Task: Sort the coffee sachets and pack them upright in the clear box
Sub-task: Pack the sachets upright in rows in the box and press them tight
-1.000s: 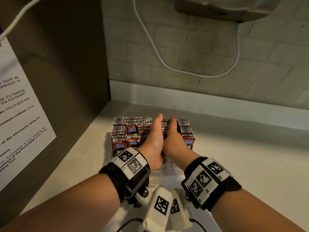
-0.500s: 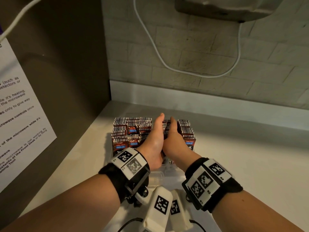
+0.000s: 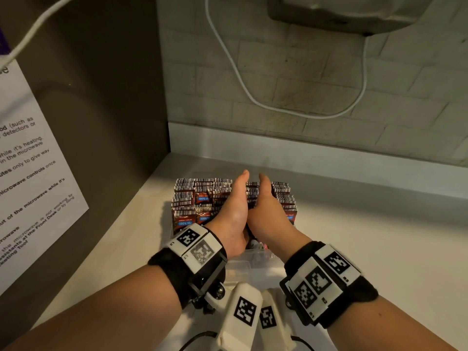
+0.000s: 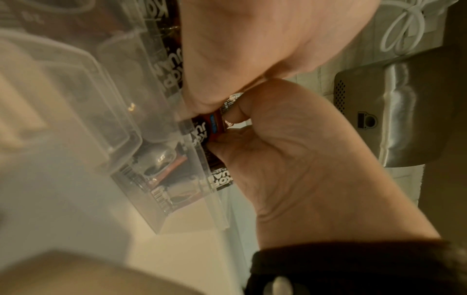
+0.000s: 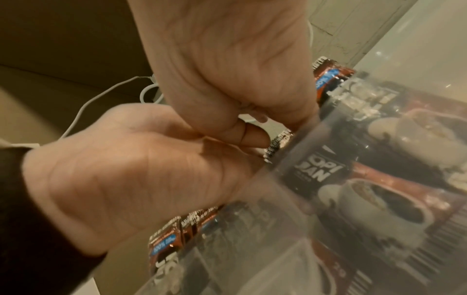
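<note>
Hands: left hand (image 3: 234,211) and right hand (image 3: 266,214) sit side by side, heels touching, over the middle of the box (image 3: 240,264), thumbs up and pointing far.
Left hand: fingers go down among the sachets (image 3: 202,198); from the head view they are hidden. The left wrist view shows them curled, with the thumb (image 4: 237,113) pinching the top of a sachet (image 4: 217,123).
Right hand: fingers also dip into the pack and curl inward in the right wrist view, thumb tip (image 5: 255,135) against the striped sachet tops. Whether it truly has hold of one I cannot tell.
Forearms: both reach in from the near side, each with a black wristband (image 3: 177,269) carrying white marker plates.
Sachets: brown packs with blue labels, standing upright in rows inside the box, striped top edges up; rows show to the left and right of the hands.
Box: clear, on the white counter (image 3: 354,236), near the left wall panel (image 3: 101,97).
Around: white cable (image 3: 253,97) looping on the brick wall (image 3: 329,84), printed notice (image 3: 30,173) at far left.
Change: over the last second the hands have barely shifted; the left thumb sits slightly higher, and the sachet rows look the same.
</note>
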